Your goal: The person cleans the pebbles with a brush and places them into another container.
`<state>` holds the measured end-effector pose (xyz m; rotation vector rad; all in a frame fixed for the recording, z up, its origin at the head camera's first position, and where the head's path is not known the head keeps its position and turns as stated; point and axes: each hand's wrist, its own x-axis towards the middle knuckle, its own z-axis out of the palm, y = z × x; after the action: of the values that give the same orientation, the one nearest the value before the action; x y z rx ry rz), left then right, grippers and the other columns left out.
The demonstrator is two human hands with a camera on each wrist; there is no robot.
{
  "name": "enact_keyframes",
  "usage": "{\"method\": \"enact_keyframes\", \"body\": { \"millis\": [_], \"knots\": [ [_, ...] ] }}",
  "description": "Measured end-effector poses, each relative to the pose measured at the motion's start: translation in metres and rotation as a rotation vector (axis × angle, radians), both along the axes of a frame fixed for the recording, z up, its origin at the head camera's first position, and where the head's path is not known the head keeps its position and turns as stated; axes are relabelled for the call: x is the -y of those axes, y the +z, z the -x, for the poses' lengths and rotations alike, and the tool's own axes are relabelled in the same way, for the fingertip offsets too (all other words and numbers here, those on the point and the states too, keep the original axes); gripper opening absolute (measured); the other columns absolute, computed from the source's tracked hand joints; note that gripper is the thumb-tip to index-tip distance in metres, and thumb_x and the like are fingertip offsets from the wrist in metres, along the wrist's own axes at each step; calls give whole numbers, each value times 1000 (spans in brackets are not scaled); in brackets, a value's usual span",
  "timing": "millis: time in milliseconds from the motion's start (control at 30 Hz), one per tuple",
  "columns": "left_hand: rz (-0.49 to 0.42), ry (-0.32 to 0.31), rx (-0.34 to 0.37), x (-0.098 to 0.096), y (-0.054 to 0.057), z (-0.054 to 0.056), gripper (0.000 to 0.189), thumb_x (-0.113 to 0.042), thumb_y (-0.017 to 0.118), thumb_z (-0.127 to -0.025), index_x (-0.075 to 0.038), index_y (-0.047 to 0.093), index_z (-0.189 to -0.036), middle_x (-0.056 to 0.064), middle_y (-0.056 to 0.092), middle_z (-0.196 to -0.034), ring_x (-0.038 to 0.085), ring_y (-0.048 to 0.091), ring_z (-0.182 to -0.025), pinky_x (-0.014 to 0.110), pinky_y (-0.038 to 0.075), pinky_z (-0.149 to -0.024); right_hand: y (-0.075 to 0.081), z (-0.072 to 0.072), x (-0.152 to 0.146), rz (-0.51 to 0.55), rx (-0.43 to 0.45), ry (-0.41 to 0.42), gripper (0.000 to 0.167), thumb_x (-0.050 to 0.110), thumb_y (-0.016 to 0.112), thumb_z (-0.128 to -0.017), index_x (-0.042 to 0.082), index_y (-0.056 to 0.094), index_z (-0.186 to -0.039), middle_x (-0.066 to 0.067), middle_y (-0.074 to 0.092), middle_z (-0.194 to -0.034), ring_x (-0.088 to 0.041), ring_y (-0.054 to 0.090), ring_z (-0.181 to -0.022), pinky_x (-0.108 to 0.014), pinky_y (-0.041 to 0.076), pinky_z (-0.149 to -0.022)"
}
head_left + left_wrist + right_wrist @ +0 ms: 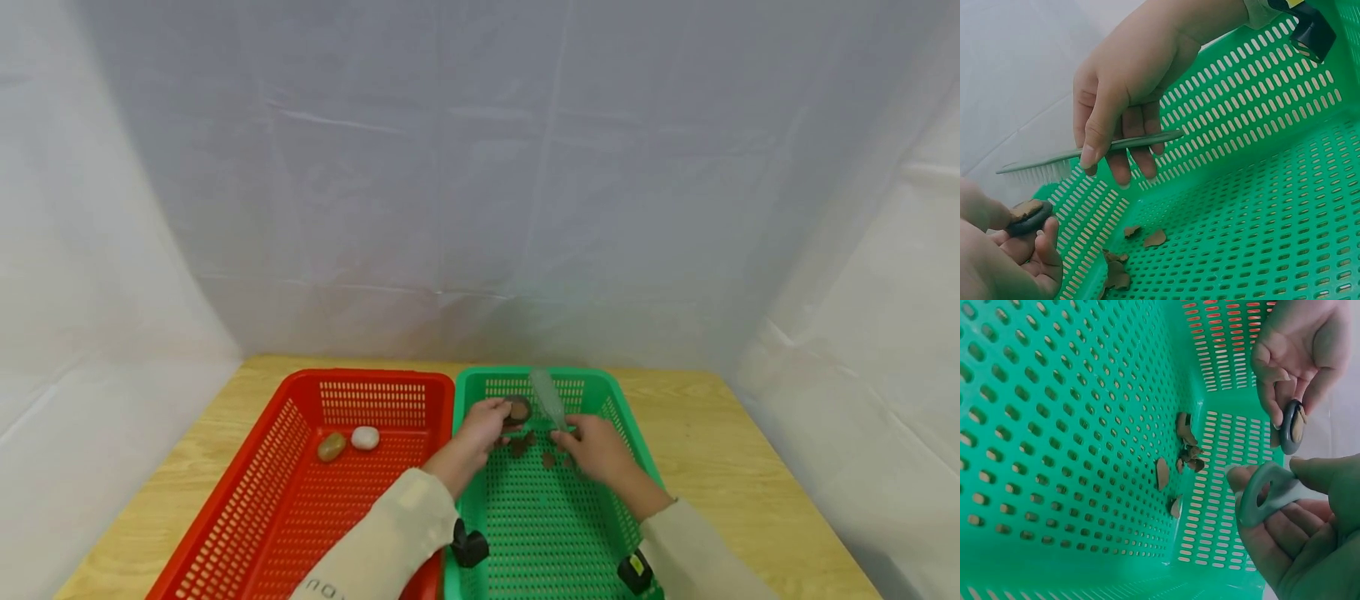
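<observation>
My left hand (480, 429) pinches a dark, smooth stone (1034, 219) with a brown crust on one face, above the far part of the green basket (459, 500). Facing it, my right hand (596, 450) grips a pale green brush (1141, 141) by its handle. The brush's white bristles (1038, 173) point down near the stone, apart from it. A ring-shaped handle end (1260, 497) shows in the right wrist view. Several brown flakes (1155, 238) lie on the basket floor beneath the hands.
Left of the green basket stands a red basket (225, 500), the two rims side by side. Inside it lie a brown stone (332, 447) and a white stone (365, 437). Both baskets rest on a wooden table (712, 450), with pale sheeting (480, 208) behind.
</observation>
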<state>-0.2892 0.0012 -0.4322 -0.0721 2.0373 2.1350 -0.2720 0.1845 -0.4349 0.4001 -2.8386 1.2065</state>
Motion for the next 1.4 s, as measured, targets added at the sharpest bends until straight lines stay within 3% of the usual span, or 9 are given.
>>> {"method": "enact_keyframes", "body": {
  "millis": [100,333,600,900,1133,1300,1400],
  "knots": [
    [-4,0,-1,0,0,0,42,-13,39,-105,10,39,-140,23,57,-124,27,65,-100,19,44,-61,-1,0,0,4,-14,48,18,16,61,-96,1,68,-103,-10,70,-77,-20,65,-60,-28,48,-49],
    [-56,-7,12,-1,-1,2,35,-8,44,-103,11,49,-132,24,63,-117,17,68,-86,19,51,-64,-1,1,-1,3,-79,221,28,20,59,-98,-1,64,-115,-9,71,-80,-21,64,-61,-26,47,-49],
    [-105,-12,47,-2,0,2,35,-2,47,-100,11,48,-132,26,61,-118,35,64,-105,31,56,-80,0,0,-2,-33,-70,303,22,22,56,-100,5,65,-108,-5,68,-73,-8,55,-52,-27,47,-47],
    [-142,-21,68,-1,0,3,36,-6,41,-104,11,44,-136,27,59,-120,28,67,-94,35,56,-83,-1,1,-3,-45,-70,299,15,21,57,-99,10,66,-98,-3,67,-71,-8,55,-54,-26,46,-49],
    [-136,-28,56,0,-1,3,35,-7,41,-105,12,43,-134,27,59,-116,29,67,-94,33,56,-82,0,0,-3,-17,-50,265,16,18,59,-98,4,68,-100,-9,70,-76,-17,64,-59,-26,48,-48],
    [-123,-9,58,-1,-1,3,37,-6,43,-104,11,40,-137,27,56,-115,32,66,-97,32,56,-80,1,-1,-4,-28,-62,186,16,13,60,-96,0,68,-99,-12,71,-77,-19,65,-57,-26,48,-46],
    [-87,9,36,-1,-1,3,38,-6,45,-103,11,43,-136,18,57,-107,26,62,-92,28,56,-77,1,-1,-4,-17,-60,115,15,12,61,-96,-1,69,-96,-13,71,-77,-23,65,-57,-26,47,-46]
  ]
}}
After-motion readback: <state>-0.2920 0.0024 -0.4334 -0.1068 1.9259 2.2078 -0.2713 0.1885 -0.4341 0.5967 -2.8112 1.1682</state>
